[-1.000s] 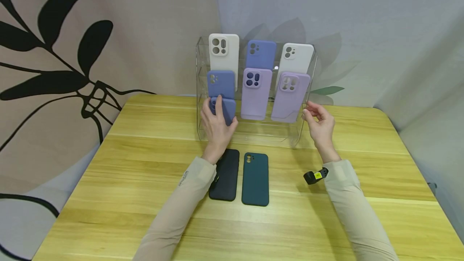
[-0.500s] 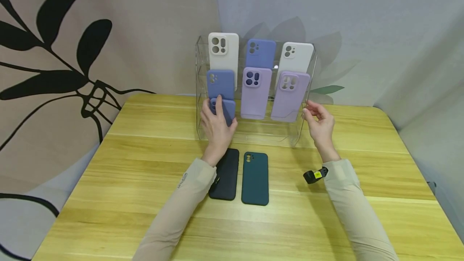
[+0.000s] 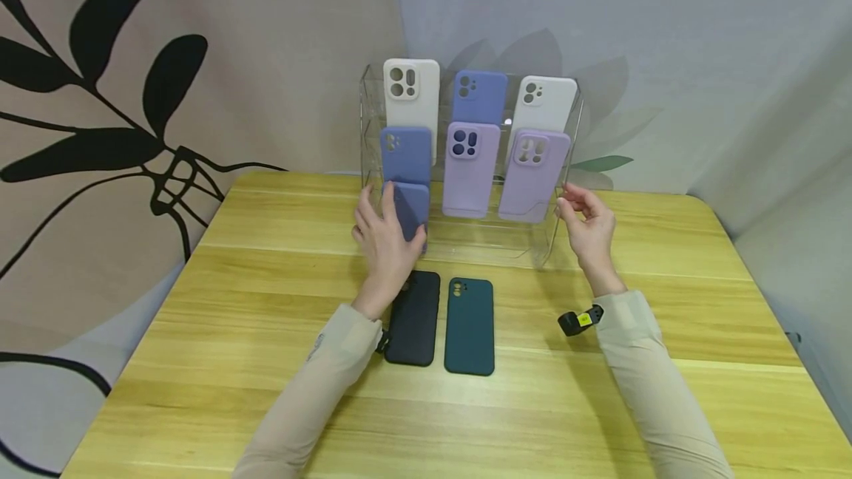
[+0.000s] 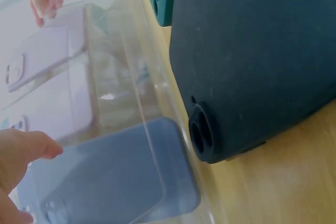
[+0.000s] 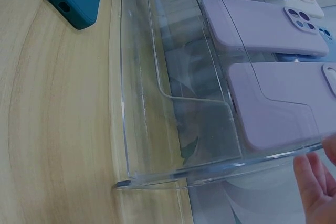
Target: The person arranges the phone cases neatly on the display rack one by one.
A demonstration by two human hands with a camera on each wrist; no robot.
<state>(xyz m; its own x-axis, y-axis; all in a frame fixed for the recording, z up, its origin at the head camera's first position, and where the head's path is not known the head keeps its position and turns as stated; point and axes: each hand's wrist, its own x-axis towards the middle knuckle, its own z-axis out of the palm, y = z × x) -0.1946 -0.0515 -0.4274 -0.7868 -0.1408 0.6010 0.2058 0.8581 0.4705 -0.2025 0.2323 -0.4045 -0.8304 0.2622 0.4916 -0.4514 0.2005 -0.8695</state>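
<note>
My left hand (image 3: 386,242) is at the lower left of a clear acrylic display rack (image 3: 495,246), its fingers spread loosely about a blue phone case (image 3: 411,207). That case leans in the lowest tier; in the left wrist view its lower part shows behind the clear front panel. Whether the fingertips touch it is hard to tell. My right hand (image 3: 589,231) pinches the rack's right side edge between thumb and fingers. Higher up stand another blue case (image 3: 407,154), two lilac cases (image 3: 471,168), two white cases (image 3: 412,109) and a third blue case (image 3: 479,98).
On the wooden table (image 3: 532,412), in front of the rack, lie a black phone case (image 3: 414,320) and a dark green one (image 3: 470,327). A patterned cloth (image 3: 299,58) hangs behind the table. A small black device (image 3: 579,321) is strapped at my right cuff.
The lower blue case has gone down into the front tier. My left hand has shifted left and its fingers have loosened. My right hand stays at the rack's side.
</note>
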